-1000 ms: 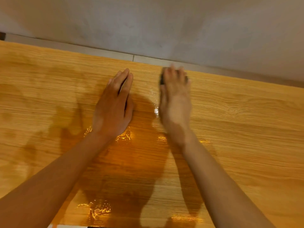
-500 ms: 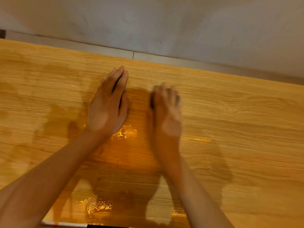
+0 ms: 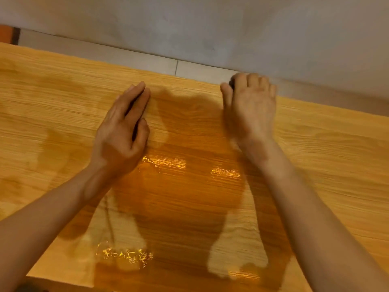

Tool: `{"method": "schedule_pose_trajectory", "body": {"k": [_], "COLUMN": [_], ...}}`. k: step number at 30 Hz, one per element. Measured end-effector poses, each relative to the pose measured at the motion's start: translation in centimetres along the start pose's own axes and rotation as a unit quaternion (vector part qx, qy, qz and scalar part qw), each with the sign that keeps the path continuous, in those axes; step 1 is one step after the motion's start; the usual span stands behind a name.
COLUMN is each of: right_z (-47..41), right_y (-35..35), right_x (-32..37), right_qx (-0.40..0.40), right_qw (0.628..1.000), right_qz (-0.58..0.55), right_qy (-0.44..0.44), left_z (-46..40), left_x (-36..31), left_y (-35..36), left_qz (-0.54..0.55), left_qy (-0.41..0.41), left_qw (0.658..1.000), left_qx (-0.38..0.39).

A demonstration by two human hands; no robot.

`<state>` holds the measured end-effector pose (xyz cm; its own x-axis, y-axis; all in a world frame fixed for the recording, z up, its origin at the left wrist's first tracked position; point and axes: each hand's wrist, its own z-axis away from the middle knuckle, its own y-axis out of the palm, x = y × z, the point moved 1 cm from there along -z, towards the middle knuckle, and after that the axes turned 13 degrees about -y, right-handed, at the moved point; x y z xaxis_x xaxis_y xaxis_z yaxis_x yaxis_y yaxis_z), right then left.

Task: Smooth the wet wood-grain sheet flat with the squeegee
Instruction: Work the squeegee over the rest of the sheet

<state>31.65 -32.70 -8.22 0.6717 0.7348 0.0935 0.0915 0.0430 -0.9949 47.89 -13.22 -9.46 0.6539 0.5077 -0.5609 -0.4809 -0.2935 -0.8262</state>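
Curled fingers of the right hand (image 3: 251, 106) are closed over a dark squeegee (image 3: 231, 82), of which only a small dark corner is seen beside the thumb; the rest is hidden under the hand and blurred. The squeegee is pressed at the far edge of the wood-grain sheet (image 3: 326, 148), close to the pale floor strip (image 3: 134, 56) below the wall (image 3: 210, 26). The left hand (image 3: 122, 131) is laid flat and empty on the sheet, fingers together, well apart from the right hand. Between the two hands a dark wet patch with bright glints is spread over the sheet. Compared with half a second ago, the right hand is found farther up and to the right on the sheet, at its far edge; the left hand is placed as before. Two hands, one squeegee and one sheet are counted.
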Motion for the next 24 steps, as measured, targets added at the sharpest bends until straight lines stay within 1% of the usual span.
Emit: {"method": "schedule_pose_trajectory", "body": {"k": [2, 4, 5, 6, 7, 8, 10, 11, 13, 15, 16, 19, 21, 23, 24], "right_z": [-2.1, -3.5, -3.5, -3.3, -2.9, -2.4, -0.8, 0.0, 0.7, 0.1, -0.6, -3.6, -5.5, -6.5, -6.4], "right_y": [0.5, 0.1, 0.0, 0.0, -0.4, -0.8, -2.1, -2.8, -3.2, -3.1, -2.9, -1.3, -0.9, -0.2, -0.1], "right_x": [2.9, 3.8, 3.3, 2.2, 0.6, -1.6, -5.9, -7.1, -8.0, -6.4, -4.9, 1.8, 6.5, 8.8, 8.7], "right_qx": [-0.007, -0.005, 0.0, 0.024, 0.064, 0.079, 0.081, 0.079, 0.075, 0.073, 0.075, 0.087, 0.098, 0.091, 0.083], "right_qw": [0.997, 0.995, 0.995, 0.994, 0.992, 0.992, 0.996, 0.997, 0.995, 0.993, 0.994, 0.995, 0.992, 0.99, 0.989], "right_qz": [0.06, 0.071, 0.049, 0.015, -0.02, -0.046, -0.028, -0.012, -0.021, -0.019, -0.022, -0.05, -0.082, -0.1, -0.115], "right_qy": [-0.038, -0.068, -0.09, -0.11, -0.108, -0.088, -0.02, 0.015, 0.068, 0.086, 0.078, 0.013, -0.008, -0.028, -0.039], "left_z": [-0.2, -0.2, -0.2, -0.2, -0.1, -0.1, -0.1, -0.1, -0.2, -0.1, -0.2, -0.4, -0.5, -0.5, -0.4], "left_x": [0.2, 0.2, 0.2, 0.2, 0.1, 0.0, 0.1, 0.1, 0.1, 0.2, 0.3, 0.6, 0.6, 0.3, 0.2], "left_y": [-0.1, -0.2, -0.1, -0.1, 0.0, 0.0, 0.0, 0.0, 0.0, 0.0, 0.1, 0.2, 0.1, -0.1, -0.2], "left_qz": [-0.01, -0.03, -0.036, -0.038, -0.037, -0.036, -0.029, -0.022, -0.004, 0.002, -0.005, -0.027, -0.03, -0.038, -0.045], "left_qy": [-0.002, 0.009, 0.013, 0.014, 0.016, 0.017, 0.015, 0.01, -0.003, 0.008, 0.02, 0.041, 0.049, 0.044, 0.041], "left_qw": [1.0, 1.0, 0.999, 0.999, 0.999, 0.999, 0.999, 1.0, 1.0, 1.0, 1.0, 0.999, 0.998, 0.998, 0.998], "left_qx": [0.008, 0.001, -0.001, -0.001, -0.003, -0.005, -0.003, 0.0, 0.005, -0.004, -0.01, -0.019, -0.017, -0.013, -0.01]}}
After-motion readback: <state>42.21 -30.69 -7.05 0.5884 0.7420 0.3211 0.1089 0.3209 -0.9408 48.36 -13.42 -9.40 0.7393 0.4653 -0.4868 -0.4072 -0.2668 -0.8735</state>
